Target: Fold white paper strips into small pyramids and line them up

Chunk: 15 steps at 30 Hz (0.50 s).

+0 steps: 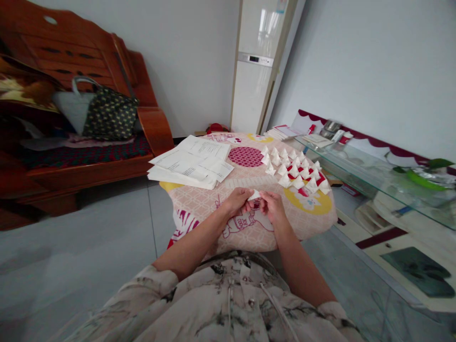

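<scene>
Left hand point(238, 202), right hand point(272, 207) pinch paper point(254, 194) over patterned table point(199, 205) beside bench point(89, 52).

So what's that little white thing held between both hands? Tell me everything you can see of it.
It is a small paper piece, white, folded to a pointed, roughly triangular shape; it looks like thin paper. The left hand and right hand pinch it from either side with their fingertips, over the patterned tablecloth near the table's close edge. Finer folds are too small to make out. It resembles the folded pieces laid in rows farther back.
</scene>
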Available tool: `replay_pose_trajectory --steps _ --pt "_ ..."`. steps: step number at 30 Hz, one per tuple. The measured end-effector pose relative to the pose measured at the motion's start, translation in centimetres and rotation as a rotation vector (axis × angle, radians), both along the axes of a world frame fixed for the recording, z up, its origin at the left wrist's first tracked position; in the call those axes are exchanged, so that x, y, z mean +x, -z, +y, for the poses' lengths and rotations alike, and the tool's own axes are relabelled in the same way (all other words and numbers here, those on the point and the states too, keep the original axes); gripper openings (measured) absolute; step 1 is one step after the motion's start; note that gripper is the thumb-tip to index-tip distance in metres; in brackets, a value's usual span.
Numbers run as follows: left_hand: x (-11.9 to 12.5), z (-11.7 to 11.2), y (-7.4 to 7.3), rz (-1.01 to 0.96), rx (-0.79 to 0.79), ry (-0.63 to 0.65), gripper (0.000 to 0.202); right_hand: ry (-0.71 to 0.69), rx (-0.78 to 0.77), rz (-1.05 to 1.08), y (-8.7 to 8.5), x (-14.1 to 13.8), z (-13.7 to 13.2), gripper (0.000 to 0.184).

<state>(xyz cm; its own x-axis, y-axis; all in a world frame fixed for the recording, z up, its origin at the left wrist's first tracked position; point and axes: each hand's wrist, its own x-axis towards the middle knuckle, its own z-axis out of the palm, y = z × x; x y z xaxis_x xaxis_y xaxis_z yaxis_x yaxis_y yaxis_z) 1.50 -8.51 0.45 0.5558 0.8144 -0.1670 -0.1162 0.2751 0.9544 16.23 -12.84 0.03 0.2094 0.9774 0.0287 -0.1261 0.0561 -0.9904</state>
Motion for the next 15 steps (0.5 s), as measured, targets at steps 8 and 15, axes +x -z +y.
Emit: replay_pose_trajectory --steps 8,15 --pt "-0.06 0.21 -0.52 -0.140 -0.174 -0.090 0.032 0.058 0.062 0.116 0.35 0.29 0.14 0.039" --pt "-0.20 0.38 -0.47 -0.150 -0.215 -0.118 0.018 0.043 0.064 0.054 0.56 0.47 0.32 0.034"
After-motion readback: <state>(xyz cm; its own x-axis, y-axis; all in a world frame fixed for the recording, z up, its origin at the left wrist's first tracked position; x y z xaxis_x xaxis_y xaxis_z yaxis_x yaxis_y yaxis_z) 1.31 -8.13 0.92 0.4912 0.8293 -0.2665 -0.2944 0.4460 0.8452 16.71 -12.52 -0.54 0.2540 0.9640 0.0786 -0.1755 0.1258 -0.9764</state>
